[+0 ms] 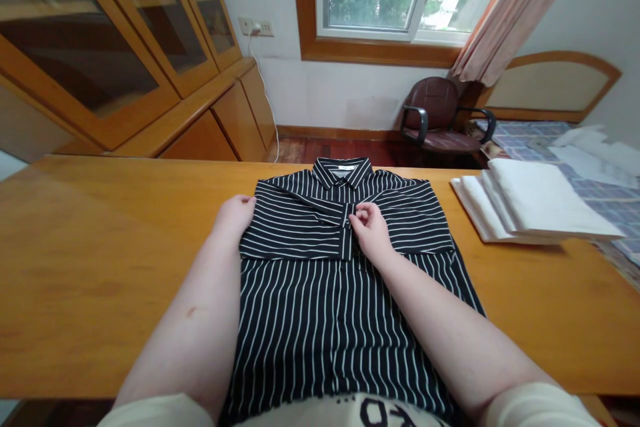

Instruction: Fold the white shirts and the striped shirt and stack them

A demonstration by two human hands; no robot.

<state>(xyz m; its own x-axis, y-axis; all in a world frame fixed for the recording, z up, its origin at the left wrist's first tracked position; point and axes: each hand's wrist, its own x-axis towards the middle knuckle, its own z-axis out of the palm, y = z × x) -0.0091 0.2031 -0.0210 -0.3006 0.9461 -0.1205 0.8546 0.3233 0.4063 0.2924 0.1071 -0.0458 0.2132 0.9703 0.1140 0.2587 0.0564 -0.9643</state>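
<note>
A black shirt with white stripes (320,320) lies front up on the table, its collar pointing away from me. Both sleeves are folded inward across the chest, and the cuffs meet near the button line. My left hand (237,213) grips the shirt at the outer edge of the left sleeve fold, its fingertips partly hidden. At the middle of the chest, my right hand (371,230) pinches the cuff (347,215) of that sleeve between thumb and fingers. The other sleeve (417,220) lies folded beneath and beside my right hand.
The wooden table (115,267) stretches to both sides. A stack of white folded cloth-like pieces (545,200) sits at its right end. Beyond stand a brown armchair (440,113), a bed (535,140) and a glass-door cabinet (165,80). A white cord (265,87) hangs from the wall socket.
</note>
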